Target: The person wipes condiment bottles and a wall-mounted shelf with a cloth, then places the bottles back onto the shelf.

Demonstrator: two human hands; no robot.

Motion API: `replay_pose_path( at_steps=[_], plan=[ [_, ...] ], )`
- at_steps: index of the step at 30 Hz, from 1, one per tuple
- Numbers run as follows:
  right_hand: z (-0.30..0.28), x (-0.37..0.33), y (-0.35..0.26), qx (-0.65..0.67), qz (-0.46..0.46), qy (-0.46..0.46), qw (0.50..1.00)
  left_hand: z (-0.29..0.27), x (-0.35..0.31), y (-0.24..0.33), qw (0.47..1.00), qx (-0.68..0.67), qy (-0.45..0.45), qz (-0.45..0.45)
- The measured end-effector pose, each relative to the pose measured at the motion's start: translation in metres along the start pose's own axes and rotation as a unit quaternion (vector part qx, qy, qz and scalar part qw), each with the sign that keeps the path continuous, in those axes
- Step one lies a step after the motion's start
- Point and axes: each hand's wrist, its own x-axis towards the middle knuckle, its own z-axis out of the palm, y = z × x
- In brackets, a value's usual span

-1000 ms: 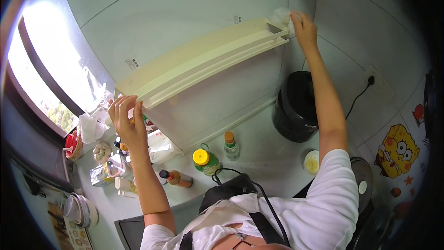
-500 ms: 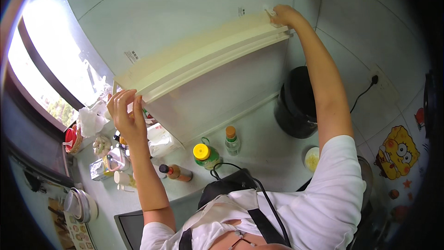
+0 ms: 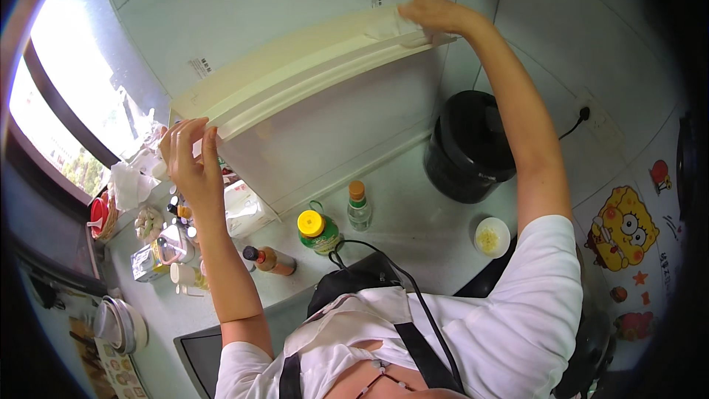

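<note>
A tall white cabinet (image 3: 340, 129) with a pale, ridged top edge stands on the counter against the wall. My left hand (image 3: 190, 154) grips its near left corner, thumb on the front side and fingers curled over the edge. At the far right end of the top, my right hand (image 3: 436, 13) presses down on a thin white cloth (image 3: 385, 26), perhaps a tissue. Its fingers are bent and slightly blurred, and the cloth lies flat on the yellowish top surface.
Below stand a yellow-capped green bottle (image 3: 317, 230), an orange-capped clear bottle (image 3: 358, 207) and a dark-capped sauce bottle (image 3: 270, 258). A black lidded bin (image 3: 469, 148) and a small white bowl (image 3: 490, 238) are at right. Several jars and boxes crowd the window side.
My right hand has slid leftward along the cabinet top, and more of the white cloth shows under it. My left hand keeps its hold on the corner. The whole view has shifted slightly.
</note>
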Motion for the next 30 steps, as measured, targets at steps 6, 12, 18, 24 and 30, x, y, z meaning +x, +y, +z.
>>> replay_pose_path(
  at_steps=[6, 12, 18, 24, 30],
  plan=[
    [-0.008, 0.009, -0.007, -0.153, 0.040, -0.122, 0.980, 0.000, 0.003, -0.002, 1.000, -0.015, -0.013, 0.002],
    [0.018, 0.021, -0.092, -0.173, -0.071, -0.214, 0.959, -0.003, 0.001, 0.003, 1.000, -0.015, -0.007, -0.003],
    [0.060, 0.029, -0.160, -0.022, -0.231, -0.268, 0.935, 0.002, 0.000, -0.001, 1.000, -0.021, 0.007, 0.008],
    [0.074, -0.003, -0.211, 0.322, -0.238, -0.034, 0.916, -0.009, -0.010, 0.002, 0.995, -0.011, 0.087, -0.040],
    [0.049, -0.057, -0.177, 0.632, -0.127, 0.141, 0.752, -0.022, -0.037, 0.005, 0.994, -0.058, 0.085, -0.043]
  ],
)
